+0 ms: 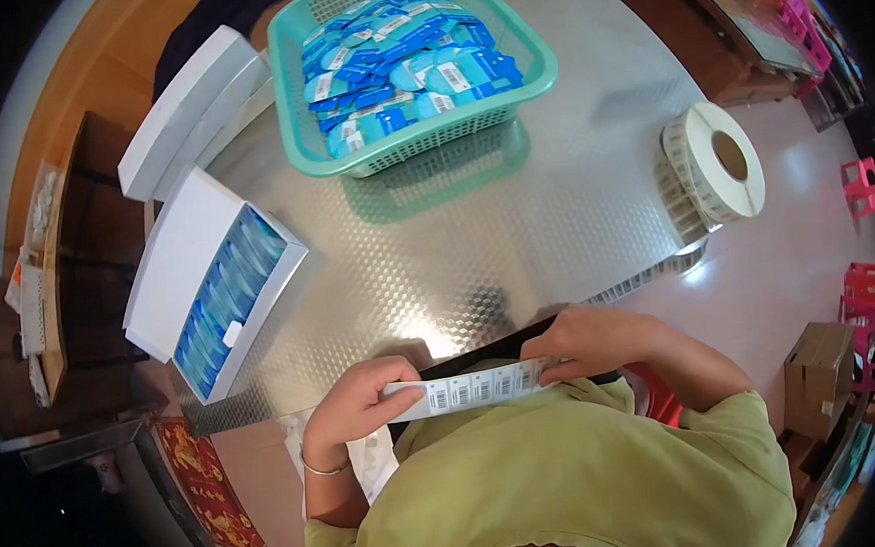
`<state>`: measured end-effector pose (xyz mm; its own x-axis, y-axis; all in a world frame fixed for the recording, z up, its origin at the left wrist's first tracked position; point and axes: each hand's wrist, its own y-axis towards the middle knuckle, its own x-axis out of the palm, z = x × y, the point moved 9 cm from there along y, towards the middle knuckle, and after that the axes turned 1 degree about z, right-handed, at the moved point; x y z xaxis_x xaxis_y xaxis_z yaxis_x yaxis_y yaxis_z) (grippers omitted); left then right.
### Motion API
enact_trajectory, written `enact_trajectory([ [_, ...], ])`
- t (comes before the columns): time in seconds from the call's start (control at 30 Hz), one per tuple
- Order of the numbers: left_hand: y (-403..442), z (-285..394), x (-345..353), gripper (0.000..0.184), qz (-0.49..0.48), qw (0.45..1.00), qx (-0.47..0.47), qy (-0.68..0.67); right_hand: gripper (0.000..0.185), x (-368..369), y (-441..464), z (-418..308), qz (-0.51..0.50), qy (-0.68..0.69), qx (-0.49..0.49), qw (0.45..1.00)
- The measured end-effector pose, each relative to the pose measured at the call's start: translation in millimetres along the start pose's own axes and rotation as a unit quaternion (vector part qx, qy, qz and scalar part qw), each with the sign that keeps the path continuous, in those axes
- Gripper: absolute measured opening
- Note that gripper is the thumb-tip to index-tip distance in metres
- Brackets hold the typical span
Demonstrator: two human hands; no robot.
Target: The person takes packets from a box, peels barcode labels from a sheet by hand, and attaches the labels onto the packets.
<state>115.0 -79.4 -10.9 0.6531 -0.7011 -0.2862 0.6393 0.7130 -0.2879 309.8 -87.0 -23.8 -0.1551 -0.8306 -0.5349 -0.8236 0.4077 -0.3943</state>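
Note:
A strip of white barcode labels (482, 386) stretches between my two hands at the table's near edge. My left hand (363, 398) pinches its left end between thumb and fingers. The right end is gripped by my right hand (587, 343), whose fingers are partly hidden. From there the label strip runs along the table edge towards a large label roll (697, 167) standing at the right. A green plastic basket (415, 153) at the back is heaped with blue packets (399, 60), many bearing barcode labels. To the left, an open white box (181, 249) holds a row of blue packets (224, 302).
Another white box (188, 118) stands behind the open one at the table's left edge. The metal table (437, 263) has a patterned, shiny top. On the floor at the right are a cardboard box (818, 381) and pink stools (863, 187).

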Motion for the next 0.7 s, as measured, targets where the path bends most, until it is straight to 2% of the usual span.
enact_trajectory([
  [0.1,-10,-5,0,0.016,-0.017,0.997,0.015,0.078,0.030,-5,4,-6,0.090,-0.027,-0.057,0.994],
  [0.2,-22,5,-6,0.014,0.077,0.977,0.081,0.184,0.033,-16,17,-20,0.101,0.010,-0.098,0.990],
  [0.4,-63,15,-66,0.014,0.283,0.938,0.003,0.202,0.054,-7,63,-49,-0.010,-0.061,-0.111,0.992],
  [0.43,-72,14,-79,0.013,0.331,0.918,-0.001,0.220,0.061,-4,71,-60,-0.016,-0.069,-0.161,0.984],
  [0.53,-85,15,-112,0.013,0.439,0.856,0.005,0.274,0.063,10,103,-74,-0.139,-0.065,-0.154,0.976],
  [0.63,-78,24,-137,0.016,0.502,0.791,0.045,0.346,0.060,25,137,-83,-0.183,-0.048,-0.239,0.952],
  [0.7,-67,23,-152,0.018,0.533,0.762,0.043,0.366,0.058,31,157,-90,-0.211,-0.024,-0.253,0.944],
])
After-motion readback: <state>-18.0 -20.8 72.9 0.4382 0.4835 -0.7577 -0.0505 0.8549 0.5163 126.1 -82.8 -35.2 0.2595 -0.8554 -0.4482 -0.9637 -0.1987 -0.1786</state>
